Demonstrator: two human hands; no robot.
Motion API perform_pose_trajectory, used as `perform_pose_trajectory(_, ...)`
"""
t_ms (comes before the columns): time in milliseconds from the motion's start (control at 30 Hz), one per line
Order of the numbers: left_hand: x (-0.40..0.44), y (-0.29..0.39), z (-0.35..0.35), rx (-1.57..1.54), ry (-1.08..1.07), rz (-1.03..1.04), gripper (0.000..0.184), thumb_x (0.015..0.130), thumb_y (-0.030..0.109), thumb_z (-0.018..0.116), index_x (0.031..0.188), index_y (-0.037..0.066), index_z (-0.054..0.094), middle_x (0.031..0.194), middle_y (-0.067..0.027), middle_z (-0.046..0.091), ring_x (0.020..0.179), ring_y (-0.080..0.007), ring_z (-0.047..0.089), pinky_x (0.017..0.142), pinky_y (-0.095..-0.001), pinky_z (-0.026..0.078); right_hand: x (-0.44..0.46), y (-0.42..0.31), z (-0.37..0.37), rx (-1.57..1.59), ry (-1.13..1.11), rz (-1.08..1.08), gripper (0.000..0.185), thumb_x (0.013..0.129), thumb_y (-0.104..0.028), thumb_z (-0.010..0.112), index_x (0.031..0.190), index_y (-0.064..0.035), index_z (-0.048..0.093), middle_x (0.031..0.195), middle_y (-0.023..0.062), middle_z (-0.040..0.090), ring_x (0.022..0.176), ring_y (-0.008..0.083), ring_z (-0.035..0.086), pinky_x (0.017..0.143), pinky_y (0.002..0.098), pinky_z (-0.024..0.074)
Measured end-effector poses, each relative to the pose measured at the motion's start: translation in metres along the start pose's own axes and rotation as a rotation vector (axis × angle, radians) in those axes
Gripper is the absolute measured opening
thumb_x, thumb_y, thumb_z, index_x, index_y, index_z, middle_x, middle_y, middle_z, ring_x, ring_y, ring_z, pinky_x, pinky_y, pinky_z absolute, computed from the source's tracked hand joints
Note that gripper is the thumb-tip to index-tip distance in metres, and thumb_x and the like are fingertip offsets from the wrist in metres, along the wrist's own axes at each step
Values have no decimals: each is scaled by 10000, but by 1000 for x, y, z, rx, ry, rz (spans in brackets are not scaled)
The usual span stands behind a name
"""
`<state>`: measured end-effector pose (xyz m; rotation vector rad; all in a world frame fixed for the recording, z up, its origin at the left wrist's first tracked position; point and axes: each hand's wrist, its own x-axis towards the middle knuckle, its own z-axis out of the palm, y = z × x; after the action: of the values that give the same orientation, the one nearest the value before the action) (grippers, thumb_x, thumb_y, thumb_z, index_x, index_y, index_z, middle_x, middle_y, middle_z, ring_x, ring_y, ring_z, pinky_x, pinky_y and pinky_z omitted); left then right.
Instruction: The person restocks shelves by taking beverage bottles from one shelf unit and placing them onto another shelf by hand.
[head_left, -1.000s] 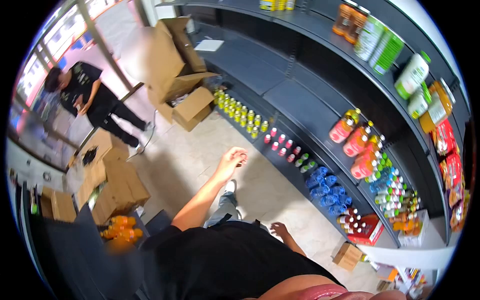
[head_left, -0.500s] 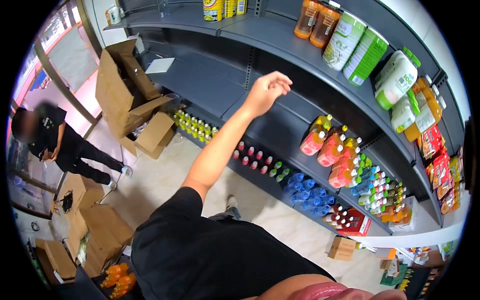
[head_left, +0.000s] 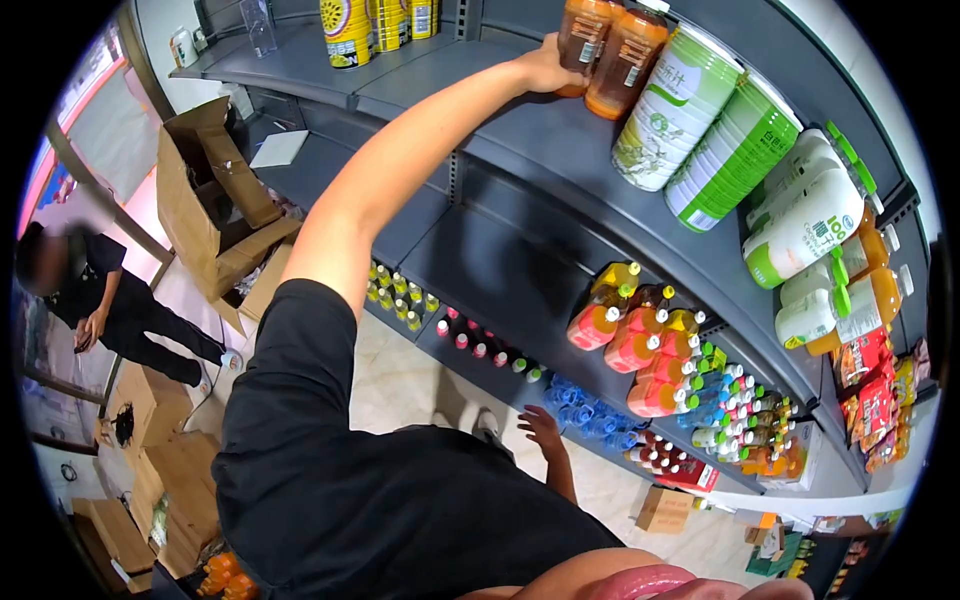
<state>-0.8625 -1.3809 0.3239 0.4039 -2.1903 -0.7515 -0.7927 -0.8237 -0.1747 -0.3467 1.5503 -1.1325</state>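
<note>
My left hand is at the left bottle of two orange-brown drink bottles on the upper shelf, its fingers wrapped against the bottle's lower side. The second orange-brown bottle stands close beside it on the right. Two large green-and-white cans come after that, then white bottles with green caps. Low in front of my body hangs my right hand, fingers spread and holding nothing, with blue-wrapped bottles on the bottom shelf beyond it.
Yellow cans stand farther left on the upper shelf. Pink-labelled bottles fill part of the shelf below. An open carton stands at the left. A person in black stands beyond it, near more boxes.
My left hand has gone from the air before the shelves up to the left orange-brown bottle and taken hold of it. My right hand has come into view. The whole view has shifted.
</note>
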Motion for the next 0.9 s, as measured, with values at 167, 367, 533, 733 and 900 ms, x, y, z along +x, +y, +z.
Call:
perform_pose_trajectory(167,-19,30,-31,44,-126,-173,1059,798,430,882,1534,-61,301,1318,-219,626,1300,-334,585,1124,-394,434,14,-85,4,-136,-248,-88,443,1006,-286,674,1402,-127,557,1231,64,700,1115,182,682,917,366,505)
perform_pose_trajectory(367,-48,47,-56,-4,-185,-108,826,739,357,893,1414,26,554,1286,-170,696,1185,-267,664,1083,-356,474,-60,-320,53,-120,-825,-619,404,986,-84,661,1373,-30,560,1226,94,678,1157,160,636,1019,333,484)
perform_pose_trajectory(533,-114,69,-50,-345,-31,-84,642,776,275,881,1278,13,578,1169,-116,723,1081,-179,674,983,-344,521,-101,-471,124,-342,-321,-1779,368,750,14,764,1108,-42,702,1214,173,677,1174,381,643,1031,465,504)
perform_pose_trajectory(733,-162,81,-51,-45,284,15,515,757,315,827,1160,45,655,939,-108,715,808,-225,695,752,-357,547,-44,-568,195,-241,328,-1776,1124,820,-186,856,1614,43,94,1614,320,221,1522,474,229,1245,523,211)
perform_pose_trajectory(900,-209,80,-55,14,656,103,642,749,283,870,1290,31,633,1135,-142,719,951,-294,702,908,-393,536,-40,-556,221,-153,75,-1629,1036,773,-127,891,1591,0,267,1488,233,492,1334,320,553,1093,422,451)
